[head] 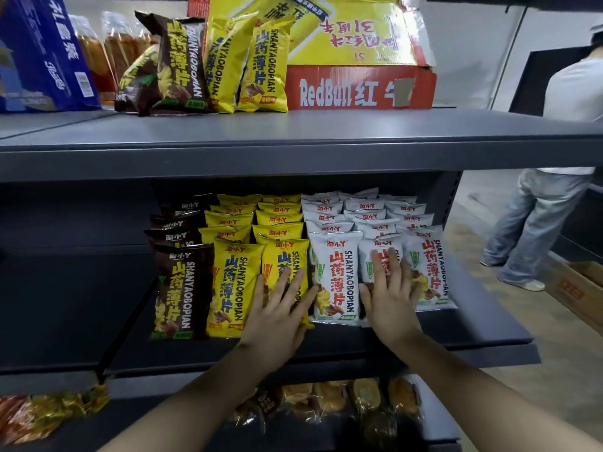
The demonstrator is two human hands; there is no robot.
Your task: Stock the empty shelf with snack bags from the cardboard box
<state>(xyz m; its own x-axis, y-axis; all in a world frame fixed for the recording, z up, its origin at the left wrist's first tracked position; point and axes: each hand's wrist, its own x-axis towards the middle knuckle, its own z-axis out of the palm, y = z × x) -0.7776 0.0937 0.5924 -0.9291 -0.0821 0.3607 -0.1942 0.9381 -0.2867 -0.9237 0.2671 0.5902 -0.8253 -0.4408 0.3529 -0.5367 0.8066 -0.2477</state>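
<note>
Rows of snack bags stand on the middle grey shelf [424,337]: brown bags [182,288] at the left, yellow bags [235,282] in the middle, white bags [332,275] at the right. My left hand [277,311] lies flat with straight fingers against the front yellow bag [284,256] of the right yellow row. My right hand [388,295] presses with spread fingers on the front white bag [378,249] of the middle white row. The cardboard Red Bull box [359,89] sits on the upper shelf, with a few brown and yellow bags [261,66] beside it.
A blue carton [42,53] and bottles of amber drink [107,50] stand at the upper left. Wrapped pastries [342,399] fill the shelf below. A person [548,190] stands at the right by an open cardboard box [580,288] on the floor.
</note>
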